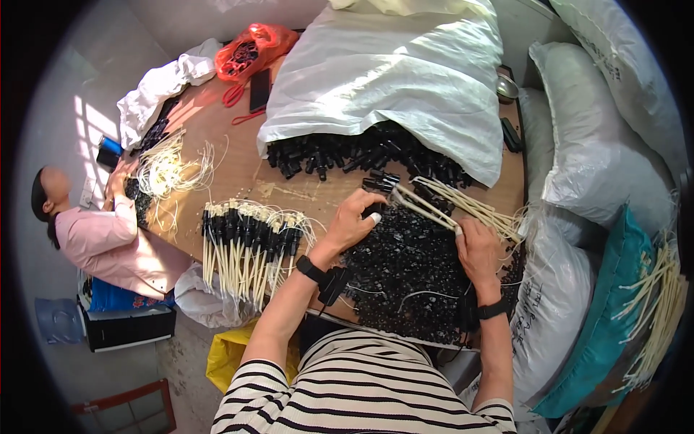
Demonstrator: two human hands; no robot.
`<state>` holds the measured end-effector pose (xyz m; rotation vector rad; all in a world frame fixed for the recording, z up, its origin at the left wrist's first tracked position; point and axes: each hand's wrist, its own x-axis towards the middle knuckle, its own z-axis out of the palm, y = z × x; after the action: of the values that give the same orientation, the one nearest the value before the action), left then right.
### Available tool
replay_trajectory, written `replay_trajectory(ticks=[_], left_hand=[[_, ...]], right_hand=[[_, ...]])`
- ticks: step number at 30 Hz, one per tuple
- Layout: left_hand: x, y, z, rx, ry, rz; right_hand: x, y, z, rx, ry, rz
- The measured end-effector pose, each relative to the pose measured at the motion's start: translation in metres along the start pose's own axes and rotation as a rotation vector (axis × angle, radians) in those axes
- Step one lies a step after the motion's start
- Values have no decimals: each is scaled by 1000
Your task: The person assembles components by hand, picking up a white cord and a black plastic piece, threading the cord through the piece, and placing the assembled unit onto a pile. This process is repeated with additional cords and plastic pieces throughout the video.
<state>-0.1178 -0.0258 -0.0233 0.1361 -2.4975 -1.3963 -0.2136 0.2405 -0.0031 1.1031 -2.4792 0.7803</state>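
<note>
My left hand (354,220) pinches a small black plastic cap at the end of a thin cream-coloured tube (423,206). My right hand (477,249) grips the same tube further down, beside a loose bunch of cream tubes (481,210). Both hands hover over a heap of small black plastic parts (405,278) on the wooden table (238,170). To my left lies a row of finished tubes with black caps (246,242), hanging over the table's near edge.
A large white sack (390,72) spills black pump heads (361,155) at the table's far side. A person in pink (108,242) sits at the left end with more tubes (170,170). A red bag (249,50), white sacks and a teal bag (611,304) stand around.
</note>
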Motion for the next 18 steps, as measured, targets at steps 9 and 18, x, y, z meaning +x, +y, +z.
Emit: replay_trajectory(ticks=[9,18], left_hand=[[-30,-15,-19,-142,1,-132],[-42,-5,-37,-33,-68,-237]], right_hand=[[-25,-56,-12,602,-205,284],[-30,-67,-15,563,-206,249]])
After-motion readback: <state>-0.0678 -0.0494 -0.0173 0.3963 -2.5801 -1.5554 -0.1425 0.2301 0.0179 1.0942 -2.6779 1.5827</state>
